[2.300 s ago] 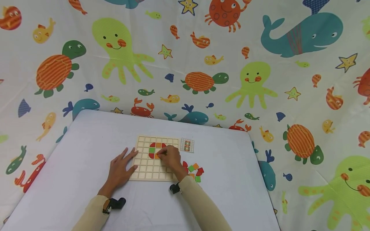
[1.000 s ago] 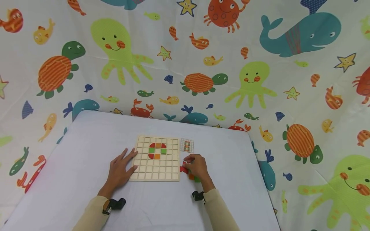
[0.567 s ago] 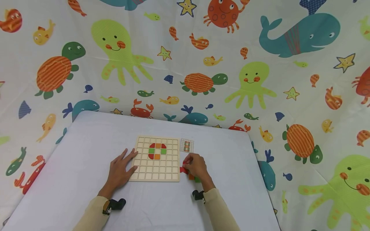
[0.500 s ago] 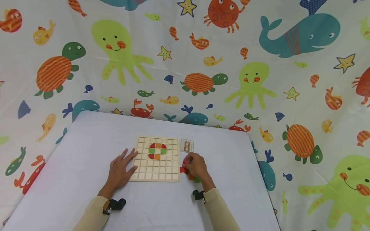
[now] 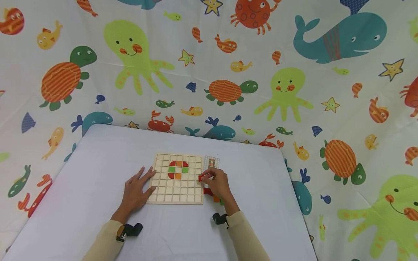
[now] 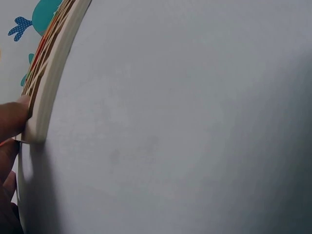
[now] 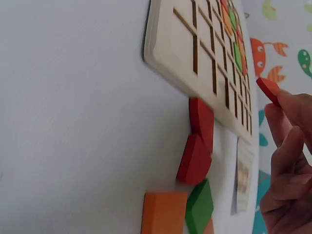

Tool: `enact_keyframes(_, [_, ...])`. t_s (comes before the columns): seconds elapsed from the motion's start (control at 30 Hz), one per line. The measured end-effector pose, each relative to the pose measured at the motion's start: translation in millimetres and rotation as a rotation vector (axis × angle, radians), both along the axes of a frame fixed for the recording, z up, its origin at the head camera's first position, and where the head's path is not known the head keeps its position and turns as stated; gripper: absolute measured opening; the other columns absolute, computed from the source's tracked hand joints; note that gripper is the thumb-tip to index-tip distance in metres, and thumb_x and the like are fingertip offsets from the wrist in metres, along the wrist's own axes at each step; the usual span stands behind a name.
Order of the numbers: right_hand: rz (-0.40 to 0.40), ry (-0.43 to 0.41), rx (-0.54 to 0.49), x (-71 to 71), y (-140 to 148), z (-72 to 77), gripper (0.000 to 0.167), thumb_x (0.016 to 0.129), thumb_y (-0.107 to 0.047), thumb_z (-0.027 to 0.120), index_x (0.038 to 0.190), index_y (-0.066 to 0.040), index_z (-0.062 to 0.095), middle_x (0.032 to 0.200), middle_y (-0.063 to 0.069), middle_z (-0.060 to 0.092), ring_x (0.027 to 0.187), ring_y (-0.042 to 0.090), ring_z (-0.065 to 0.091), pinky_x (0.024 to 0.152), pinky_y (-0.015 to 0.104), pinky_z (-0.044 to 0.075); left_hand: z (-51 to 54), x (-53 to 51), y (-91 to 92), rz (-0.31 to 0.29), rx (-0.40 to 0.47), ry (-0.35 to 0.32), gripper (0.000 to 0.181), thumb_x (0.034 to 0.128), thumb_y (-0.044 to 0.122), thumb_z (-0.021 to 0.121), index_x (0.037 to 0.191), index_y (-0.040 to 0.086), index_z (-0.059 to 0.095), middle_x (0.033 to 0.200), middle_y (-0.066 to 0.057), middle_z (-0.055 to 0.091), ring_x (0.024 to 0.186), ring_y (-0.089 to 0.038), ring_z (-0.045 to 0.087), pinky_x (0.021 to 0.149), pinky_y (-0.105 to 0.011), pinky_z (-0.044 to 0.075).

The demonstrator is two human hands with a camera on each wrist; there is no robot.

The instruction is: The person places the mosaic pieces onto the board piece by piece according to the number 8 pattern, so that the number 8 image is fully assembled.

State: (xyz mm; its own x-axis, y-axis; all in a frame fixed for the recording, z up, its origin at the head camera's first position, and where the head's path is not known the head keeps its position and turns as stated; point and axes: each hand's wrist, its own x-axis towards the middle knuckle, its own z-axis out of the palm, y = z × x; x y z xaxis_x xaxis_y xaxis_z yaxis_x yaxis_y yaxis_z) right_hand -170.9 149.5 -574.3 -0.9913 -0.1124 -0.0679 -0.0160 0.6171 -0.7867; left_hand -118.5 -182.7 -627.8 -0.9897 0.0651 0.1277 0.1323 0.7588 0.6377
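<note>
A wooden grid board (image 5: 173, 190) lies on the white table. In its upper middle sits a ring of red, orange and green tiles (image 5: 171, 169), with a bare cell at the ring's lower right. My left hand (image 5: 137, 190) rests at the board's left edge, fingers spread and fingertips touching the frame; in the left wrist view a fingertip (image 6: 13, 119) lies on the rim. My right hand (image 5: 218, 183) pinches a red tile (image 5: 200, 178) between thumb and finger, over the board's right edge. The right wrist view shows this red tile (image 7: 268, 89) raised above the board.
Loose red tiles (image 7: 195, 158), an orange tile (image 7: 163, 212) and a green tile (image 7: 200, 207) lie right of the board, partly under my right hand in the head view. A small pattern card (image 5: 211, 161) lies beyond that hand. A sea-animal cloth (image 5: 225, 92) hangs behind.
My right hand left the orange tile on the board, went right to the loose tiles and took a red one. It has since moved up and left to the board's edge. The left hand stayed.
</note>
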Motion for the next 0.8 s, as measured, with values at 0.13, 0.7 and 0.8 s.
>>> enact_keyframes(0.13, [0.018, 0.013, -0.013, -2.9, -14, 0.5, 0.008, 0.094, -0.02, 0.082, 0.101, -0.02, 0.078, 0.086, -0.003, 0.073, 0.066, 0.014, 0.052, 0.056, 0.024, 0.045, -0.3, -0.4, -0.2, -0.002, 0.001, 0.007, 0.066, 0.0946, 0.014, 0.076, 0.156, 0.011, 0.052, 0.168, -0.017, 0.042, 0.16, -0.048, 0.026, 0.119, -0.071, 0.022])
enact_keyframes(0.7, [-0.036, 0.005, 0.031, -14.6, -65, -21.7, 0.008, 0.092, -0.022, 0.084, 0.093, -0.022, 0.076, 0.08, -0.007, 0.072, 0.076, 0.006, 0.062, 0.067, 0.025, 0.047, -0.4, 0.5, 0.6, -0.002, 0.005, 0.015, 0.066, 0.0939, 0.013, 0.076, 0.156, 0.01, 0.052, 0.167, -0.019, 0.043, 0.159, -0.049, 0.027, 0.119, -0.072, 0.022])
enact_keyframes(0.8, [-0.034, 0.015, 0.075, -15.0, -69, -21.8, 0.008, 0.092, -0.022, 0.085, 0.092, -0.022, 0.077, 0.078, -0.008, 0.071, 0.074, 0.005, 0.062, 0.066, 0.025, 0.046, -0.4, 0.5, 0.4, 0.001, -0.003, 0.019, 0.066, 0.0936, 0.013, 0.076, 0.155, 0.01, 0.053, 0.167, -0.019, 0.043, 0.159, -0.049, 0.027, 0.118, -0.072, 0.023])
